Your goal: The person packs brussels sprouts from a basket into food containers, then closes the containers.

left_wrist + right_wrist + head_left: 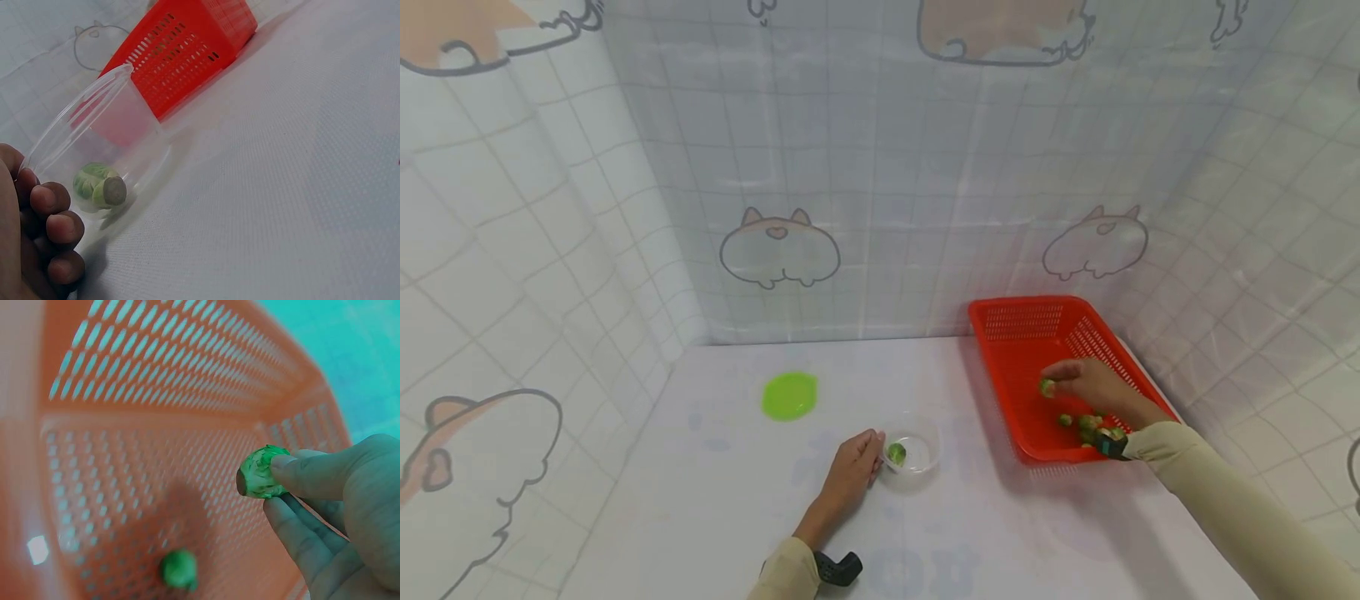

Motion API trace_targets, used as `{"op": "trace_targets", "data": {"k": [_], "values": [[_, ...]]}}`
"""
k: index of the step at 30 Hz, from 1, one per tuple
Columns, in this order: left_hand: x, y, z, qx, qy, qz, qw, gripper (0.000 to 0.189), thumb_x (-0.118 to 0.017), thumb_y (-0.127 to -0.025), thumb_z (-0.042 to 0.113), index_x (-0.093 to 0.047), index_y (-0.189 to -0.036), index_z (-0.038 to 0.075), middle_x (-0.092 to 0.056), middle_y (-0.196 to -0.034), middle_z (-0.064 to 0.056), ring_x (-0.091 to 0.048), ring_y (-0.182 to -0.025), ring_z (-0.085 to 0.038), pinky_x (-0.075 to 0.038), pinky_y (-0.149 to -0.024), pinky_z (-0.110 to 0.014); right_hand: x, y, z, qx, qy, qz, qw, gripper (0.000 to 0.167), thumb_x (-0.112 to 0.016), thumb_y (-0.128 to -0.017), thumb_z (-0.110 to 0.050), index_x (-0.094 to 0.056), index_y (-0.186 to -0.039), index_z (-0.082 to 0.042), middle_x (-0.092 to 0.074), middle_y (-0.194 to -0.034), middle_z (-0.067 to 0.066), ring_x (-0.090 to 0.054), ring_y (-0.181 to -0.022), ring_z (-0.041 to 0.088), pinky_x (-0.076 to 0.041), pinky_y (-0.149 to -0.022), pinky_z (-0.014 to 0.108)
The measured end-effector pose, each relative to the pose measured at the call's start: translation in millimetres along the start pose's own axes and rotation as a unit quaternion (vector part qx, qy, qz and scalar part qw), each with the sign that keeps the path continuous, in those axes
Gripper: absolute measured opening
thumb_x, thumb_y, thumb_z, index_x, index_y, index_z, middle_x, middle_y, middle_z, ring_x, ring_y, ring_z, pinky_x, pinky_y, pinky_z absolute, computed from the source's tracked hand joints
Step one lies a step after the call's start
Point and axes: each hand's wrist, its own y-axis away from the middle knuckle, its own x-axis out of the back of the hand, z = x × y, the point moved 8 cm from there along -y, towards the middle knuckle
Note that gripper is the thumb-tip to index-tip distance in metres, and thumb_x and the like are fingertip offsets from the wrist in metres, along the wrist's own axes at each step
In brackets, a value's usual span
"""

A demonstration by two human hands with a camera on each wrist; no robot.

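Note:
My right hand (1093, 386) is over the red basket (1011, 400) and pinches a Brussels sprout (259, 473) between thumb and fingers, its cut stem end facing outward. Several more Brussels sprouts (1088, 425) lie on the basket floor below that hand. On the table, my left hand (853, 463) holds a clear round plastic tub (925, 446) at its left rim, fingers curled against the wall. Inside the tub rests one Brussels sprout (100, 186), stem end showing through the clear side.
A bright green round lid (790, 396) lies flat on the white table (715, 508), left of the tub. Behind and at both sides hangs a pale curtain (910, 167) with a grid and dog drawings. The basket stands at the table's right, near the curtain.

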Motion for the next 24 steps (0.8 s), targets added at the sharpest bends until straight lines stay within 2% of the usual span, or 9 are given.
{"op": "trace_targets", "data": {"k": [6,12,18,21,24], "values": [[-0.6,1.1,-1.4,0.004,-0.003,0.0,1.0,0.038,-0.046,-0.109,0.023,-0.054,-0.083,-0.003,-0.05,-0.069,-0.01,-0.046,-0.057,-0.011,-0.038,-0.053,-0.02,6.3,-4.2,-32.9,0.049,-0.029,0.013,0.9983,0.031,-0.068,-0.098,-0.02,-0.068,-0.127,-0.009,-0.072,-0.117,0.008,-0.065,-0.111,0.031,-0.048,-0.098,0.055],[1.0,2.8,2.9,0.003,0.0,-0.002,1.0,0.037,-0.046,-0.109,0.021,-0.054,-0.083,-0.004,-0.051,-0.069,-0.013,-0.047,-0.057,-0.013,-0.038,-0.053,-0.02,2.4,0.1,-67.3,0.053,-0.045,0.009,0.9975,0.036,-0.071,-0.096,-0.028,-0.068,-0.13,-0.017,-0.072,-0.12,0.002,-0.064,-0.115,0.031,-0.047,-0.1,0.055],[1.5,2.6,4.6,-0.002,-0.001,-0.009,1.0,0.038,-0.046,-0.109,0.022,-0.054,-0.083,-0.004,-0.053,-0.071,-0.022,-0.05,-0.058,-0.02,-0.04,-0.054,-0.021,-18.1,0.7,-99.0,0.08,-0.084,-0.015,0.9931,0.036,-0.072,-0.095,-0.025,-0.068,-0.129,-0.013,-0.072,-0.118,0.003,-0.065,-0.113,0.026,-0.047,-0.102,0.052],[0.6,1.7,3.7,-0.003,-0.001,-0.012,0.9999,0.039,-0.046,-0.109,0.022,-0.055,-0.084,-0.005,-0.053,-0.071,-0.02,-0.051,-0.059,-0.021,-0.04,-0.054,-0.021,-32.4,-1.5,-110.4,0.095,-0.104,-0.026,0.9896,0.032,-0.074,-0.093,-0.021,-0.071,-0.124,-0.013,-0.073,-0.115,0.004,-0.068,-0.108,0.022,-0.05,-0.1,0.046],[0.2,1.0,3.8,-0.006,-0.01,-0.012,0.9999,0.038,-0.045,-0.109,0.021,-0.054,-0.085,-0.006,-0.053,-0.069,-0.014,-0.051,-0.058,-0.019,-0.041,-0.054,-0.022,-48.3,-2.2,-119.4,0.093,-0.12,-0.037,0.9877,0.027,-0.075,-0.093,-0.02,-0.073,-0.12,-0.017,-0.074,-0.111,0.002,-0.069,-0.105,0.021,-0.051,-0.098,0.042]]}}
